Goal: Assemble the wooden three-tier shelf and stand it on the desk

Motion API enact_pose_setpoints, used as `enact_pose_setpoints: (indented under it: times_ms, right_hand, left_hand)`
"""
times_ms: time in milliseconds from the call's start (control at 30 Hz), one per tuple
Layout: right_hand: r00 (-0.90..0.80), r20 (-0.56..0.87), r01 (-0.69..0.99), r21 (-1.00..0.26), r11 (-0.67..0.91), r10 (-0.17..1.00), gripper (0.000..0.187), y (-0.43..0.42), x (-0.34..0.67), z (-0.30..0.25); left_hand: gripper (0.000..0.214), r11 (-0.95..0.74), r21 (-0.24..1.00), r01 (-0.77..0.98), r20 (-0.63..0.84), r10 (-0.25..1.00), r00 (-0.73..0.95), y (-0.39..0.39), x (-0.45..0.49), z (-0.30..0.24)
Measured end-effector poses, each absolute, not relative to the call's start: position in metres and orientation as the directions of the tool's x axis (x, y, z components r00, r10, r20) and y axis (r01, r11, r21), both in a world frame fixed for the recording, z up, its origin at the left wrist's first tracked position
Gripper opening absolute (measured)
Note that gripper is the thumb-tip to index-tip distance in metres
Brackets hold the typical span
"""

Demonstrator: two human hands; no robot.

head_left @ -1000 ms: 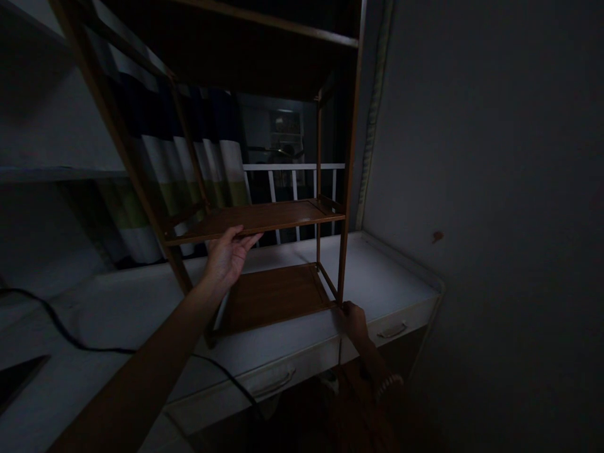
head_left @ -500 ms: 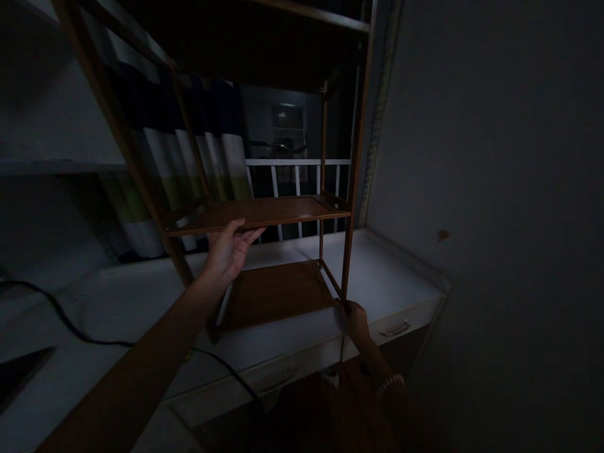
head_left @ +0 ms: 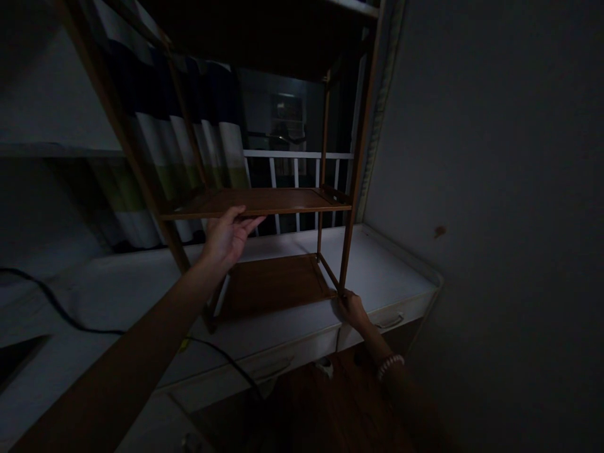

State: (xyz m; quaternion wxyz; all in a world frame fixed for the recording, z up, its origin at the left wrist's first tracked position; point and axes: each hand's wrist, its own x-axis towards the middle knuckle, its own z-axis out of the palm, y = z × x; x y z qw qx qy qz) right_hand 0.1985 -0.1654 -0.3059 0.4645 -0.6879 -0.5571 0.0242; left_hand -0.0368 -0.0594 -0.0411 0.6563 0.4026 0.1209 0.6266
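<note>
A brown wooden shelf rack (head_left: 346, 251) stands upright on a white desk (head_left: 283, 330). My left hand (head_left: 229, 239) grips the front edge of its middle shelf (head_left: 264, 199), thumb on top and fingers underneath. Down at the front right corner, my right hand (head_left: 352, 309) is closed around the foot of the rack, beside the bottom shelf (head_left: 278, 283). Its fingertips are partly hidden. The underside of a higher shelf (head_left: 264, 44) is dark above both hands.
A black cable (head_left: 226, 358) crosses the desk and hangs over its front edge. Behind stand a striped curtain (head_left: 160, 138) and a window with white bars (head_left: 296, 170). A wall (head_left: 495, 220) borders the right. Drawers with handles (head_left: 389, 322) line the desk front.
The view has tilted slightly, so rack and desk appear a little higher. Both hands keep their hold on the rack, which shows little or no shift on the desk.
</note>
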Motion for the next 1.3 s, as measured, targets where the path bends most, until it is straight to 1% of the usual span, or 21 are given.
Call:
enact_pose_setpoints:
  times_ms: [100, 267, 400, 567, 800, 1000, 1100, 1300]
  right_hand:
    - [0.378, 0.469, 0.673, -0.731, 0.111, 0.799, 0.028, -0.163, 0.201, -0.307]
    - [0.416, 0.446, 0.516, -0.833, 0.198, 0.792, 0.024, -0.155, 0.207, -0.314]
    - [0.474, 0.430, 0.385, -0.886, 0.258, 0.768, 0.033, -0.149, 0.207, -0.316]
    - [0.473, 0.389, 0.285, -0.917, 0.281, 0.790, 0.040, -0.148, 0.207, -0.314]
    - [0.416, 0.363, 0.245, -0.928, 0.281, 0.834, 0.041, -0.152, 0.213, -0.308]
    - [0.365, 0.352, 0.265, -0.927, 0.267, 0.862, 0.042, -0.153, 0.219, -0.305]
    - [0.352, 0.343, 0.268, -0.928, 0.258, 0.871, 0.044, -0.155, 0.219, -0.303]
    - [0.346, 0.331, 0.226, -0.937, 0.265, 0.878, 0.044, -0.154, 0.218, -0.303]
  left_hand:
    - [0.015, -0.122, 0.694, -0.709, 0.350, 0.918, 0.184, -0.059, -0.037, -0.041]
    - [0.016, -0.155, 0.699, -0.698, 0.379, 0.908, 0.178, -0.059, -0.036, -0.041]
    - [0.017, -0.157, 0.696, -0.701, 0.378, 0.910, 0.171, -0.061, -0.035, -0.040]
    - [0.015, -0.175, 0.690, -0.702, 0.396, 0.904, 0.163, -0.061, -0.035, -0.040]
    - [0.018, -0.216, 0.684, -0.697, 0.434, 0.888, 0.151, -0.063, -0.034, -0.037]
    - [0.018, -0.170, 0.725, -0.668, 0.406, 0.889, 0.214, -0.065, -0.036, -0.036]
    - [0.019, -0.165, 0.726, -0.668, 0.393, 0.896, 0.205, -0.066, -0.037, -0.036]
    - [0.020, -0.205, 0.689, -0.695, 0.414, 0.898, 0.147, -0.063, -0.034, -0.037]
